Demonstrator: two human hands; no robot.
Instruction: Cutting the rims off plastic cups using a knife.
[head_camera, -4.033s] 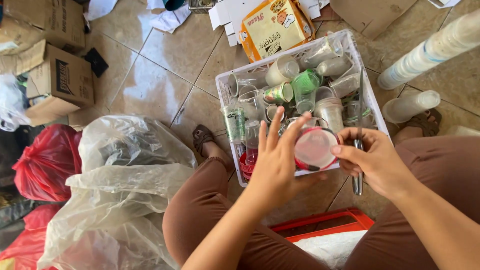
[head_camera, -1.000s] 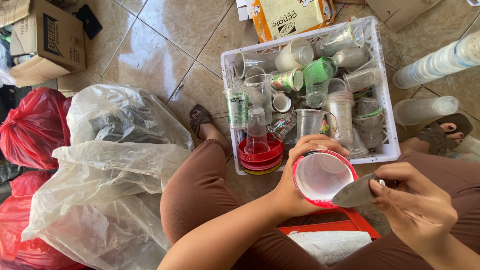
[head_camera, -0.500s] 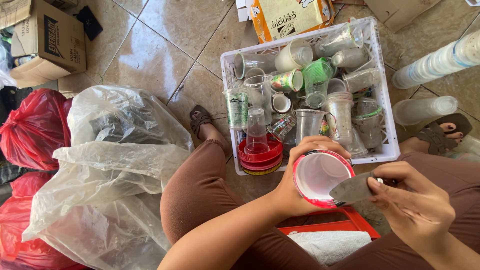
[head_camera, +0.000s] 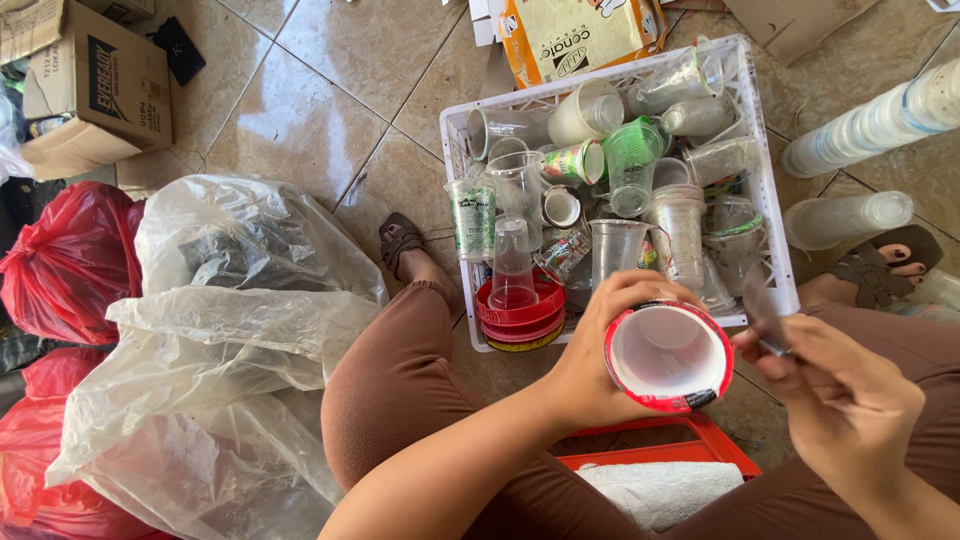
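I cannot make out the thin grey blade clearly; my right hand hides its handle, fingers closed round it. My left hand wraps its fingers around a red-rimmed cup, held above the crate's near edge.

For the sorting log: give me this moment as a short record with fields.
left hand: the left hand grips a red-rimmed white cup, mouth toward the camera
right hand: the right hand pinches a small blade beside the cup's rim
crate: white plastic crate full of clear and printed cups, on the tiled floor
in crate, near corner: stack of red lids with a clear cup on top
left of knee: clear plastic bags, red bags
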